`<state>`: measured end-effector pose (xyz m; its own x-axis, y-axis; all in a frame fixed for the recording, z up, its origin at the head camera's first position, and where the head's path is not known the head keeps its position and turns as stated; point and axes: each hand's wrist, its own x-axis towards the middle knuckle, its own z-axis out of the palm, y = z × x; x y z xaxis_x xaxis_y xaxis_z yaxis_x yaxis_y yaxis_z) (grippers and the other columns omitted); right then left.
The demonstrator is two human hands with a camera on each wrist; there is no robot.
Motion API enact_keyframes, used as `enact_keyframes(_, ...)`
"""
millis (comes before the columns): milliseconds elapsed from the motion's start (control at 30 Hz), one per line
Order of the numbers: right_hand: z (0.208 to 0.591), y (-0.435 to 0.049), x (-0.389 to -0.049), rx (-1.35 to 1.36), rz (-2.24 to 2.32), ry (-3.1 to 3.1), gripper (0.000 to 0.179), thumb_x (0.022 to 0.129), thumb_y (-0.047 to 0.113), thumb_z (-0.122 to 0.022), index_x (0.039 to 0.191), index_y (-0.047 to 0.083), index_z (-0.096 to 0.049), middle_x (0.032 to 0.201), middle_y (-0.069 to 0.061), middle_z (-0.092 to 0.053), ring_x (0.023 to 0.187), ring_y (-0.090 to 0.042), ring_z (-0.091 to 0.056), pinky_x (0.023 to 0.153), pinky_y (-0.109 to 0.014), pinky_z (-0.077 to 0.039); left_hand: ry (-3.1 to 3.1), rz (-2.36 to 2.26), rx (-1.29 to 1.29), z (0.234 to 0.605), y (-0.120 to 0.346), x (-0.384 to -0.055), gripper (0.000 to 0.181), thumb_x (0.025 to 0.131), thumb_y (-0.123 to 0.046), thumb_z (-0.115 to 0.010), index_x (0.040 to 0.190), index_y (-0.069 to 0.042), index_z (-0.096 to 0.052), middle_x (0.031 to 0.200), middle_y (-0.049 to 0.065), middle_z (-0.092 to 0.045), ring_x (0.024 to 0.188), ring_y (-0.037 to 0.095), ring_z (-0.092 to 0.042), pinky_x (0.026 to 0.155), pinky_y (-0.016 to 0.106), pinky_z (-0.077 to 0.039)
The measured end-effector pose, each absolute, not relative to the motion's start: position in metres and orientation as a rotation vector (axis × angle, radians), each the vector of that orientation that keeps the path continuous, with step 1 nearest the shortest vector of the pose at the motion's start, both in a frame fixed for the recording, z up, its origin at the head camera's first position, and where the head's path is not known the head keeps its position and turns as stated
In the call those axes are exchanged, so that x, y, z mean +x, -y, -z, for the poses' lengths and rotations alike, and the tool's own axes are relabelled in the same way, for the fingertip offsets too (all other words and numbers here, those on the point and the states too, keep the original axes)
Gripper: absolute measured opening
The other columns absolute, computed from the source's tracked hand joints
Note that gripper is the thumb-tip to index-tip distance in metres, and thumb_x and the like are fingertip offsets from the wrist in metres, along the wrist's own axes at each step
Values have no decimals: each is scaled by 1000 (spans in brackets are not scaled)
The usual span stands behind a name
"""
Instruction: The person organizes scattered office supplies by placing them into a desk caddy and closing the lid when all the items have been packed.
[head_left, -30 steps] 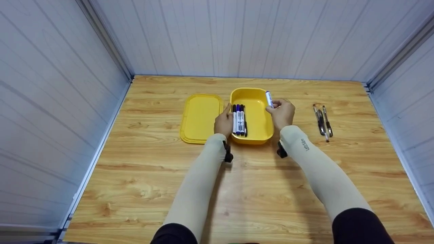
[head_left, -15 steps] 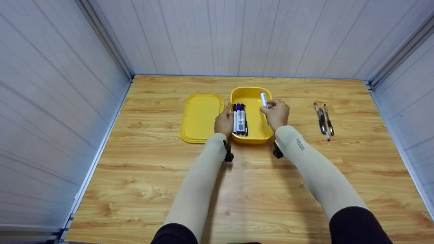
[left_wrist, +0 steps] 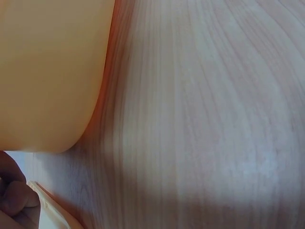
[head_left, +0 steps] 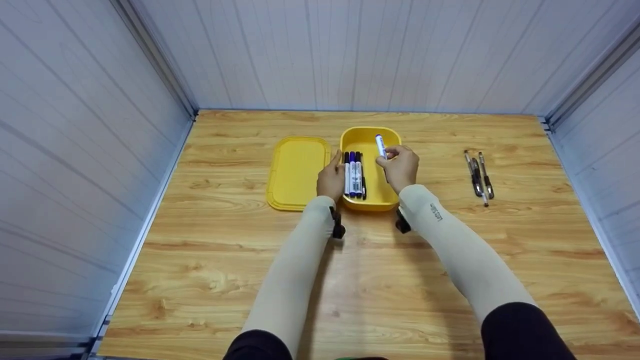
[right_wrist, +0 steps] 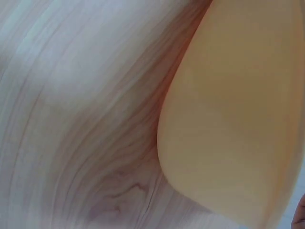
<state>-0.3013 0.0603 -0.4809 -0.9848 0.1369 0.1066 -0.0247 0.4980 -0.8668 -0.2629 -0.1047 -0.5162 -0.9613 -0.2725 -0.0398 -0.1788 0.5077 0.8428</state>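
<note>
My right hand (head_left: 402, 170) pinches a white marker (head_left: 381, 146) with a blue end, tilted above the right half of the yellow box (head_left: 371, 206). On the box's left side my left hand (head_left: 330, 181) grips the wall, one finger stretched up along the rim. Inside, by that wall, several pens lie side by side: white markers (head_left: 352, 175) with black and purple caps and a slim black pen (head_left: 364, 188). The left wrist view has curled fingers (left_wrist: 19, 196) just below the box wall (left_wrist: 47, 86). The right wrist view has mostly the box's outside (right_wrist: 228, 109).
The flat yellow lid (head_left: 298, 174) lies on the wooden table (head_left: 210, 260) left of the box. Several gel pens (head_left: 479, 177) lie together to the right. White panel walls (head_left: 280, 55) enclose the table at the back and both sides.
My right hand has moved left with the marker, from the box's right rim to over its inside. My left hand stays at the left wall.
</note>
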Motion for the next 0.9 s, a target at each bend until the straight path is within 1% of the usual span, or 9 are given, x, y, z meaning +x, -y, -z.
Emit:
enact_keyframes(400,486,-53,-300,-142,-1514,2585,20,71,14,-73,89,7,-68,77,-3,-57,63,-12,-53,51,-23,-43,2646,1476,392,518,105,-263,44,96,-33,-41,139,-34,-32,62,3,-45,51,14,-34,49,28,-32)
enact_keyframes(533,490,-49,-299,-144,-1517,2588,19,70,13,-73,88,7,-68,77,-3,-56,60,-13,-54,48,-24,-44,2654,1480,387,517,106,-264,44,96,-35,-40,139,-34,-31,65,5,-48,53,15,-37,51,29,-33)
enact_keyframes(600,492,-47,-299,-150,-1511,2596,20,70,13,-73,88,7,-68,77,-3,-56,60,-13,-53,48,-23,-44,2656,1479,393,516,106,-264,45,96,-35,-40,140,-33,-31,72,6,-53,60,16,-44,56,30,-36)
enact_keyframes(667,496,-45,-298,-160,-1506,2607,20,70,13,-73,88,7,-68,77,-3,-57,62,-13,-53,49,-23,-44,2653,1485,406,516,106,-264,44,96,-34,-41,139,-33,-32,90,6,-61,74,15,-52,65,30,-41)
enact_keyframes(733,499,-44,-298,-167,-1495,2623,21,70,14,-73,89,7,-68,77,-3,-57,64,-13,-53,52,-23,-44,2655,1481,417,516,106,-265,44,96,-33,-41,139,-34,-33,111,4,-59,93,15,-55,77,31,-42)
enact_keyframes(767,500,-43,-298,-168,-1491,2631,22,69,14,-74,89,7,-68,77,-3,-57,65,-13,-53,53,-24,-44,2654,1477,420,516,106,-265,44,95,-33,-42,139,-34,-34,118,2,-57,99,14,-53,82,31,-41)
enact_keyframes(800,502,-42,-298,-170,-1486,2639,22,69,15,-74,89,7,-68,77,-3,-57,66,-13,-53,54,-24,-44,2652,1478,421,516,105,-265,44,95,-32,-42,138,-33,-34,123,0,-54,104,14,-52,85,31,-40)
enact_keyframes(833,503,-42,-298,-172,-1486,2647,22,69,15,-74,89,7,-68,77,-3,-58,67,-14,-53,54,-25,-44,2652,1485,419,516,106,-265,44,95,-32,-42,138,-33,-34,123,1,-54,105,14,-52,86,32,-40)
enact_keyframes(900,506,-41,-298,-180,-1486,2664,22,69,15,-73,90,7,-68,78,-4,-58,67,-15,-54,56,-26,-45,2652,1488,419,517,106,-266,44,95,-31,-43,139,-33,-34,119,3,-56,102,15,-53,85,33,-40)
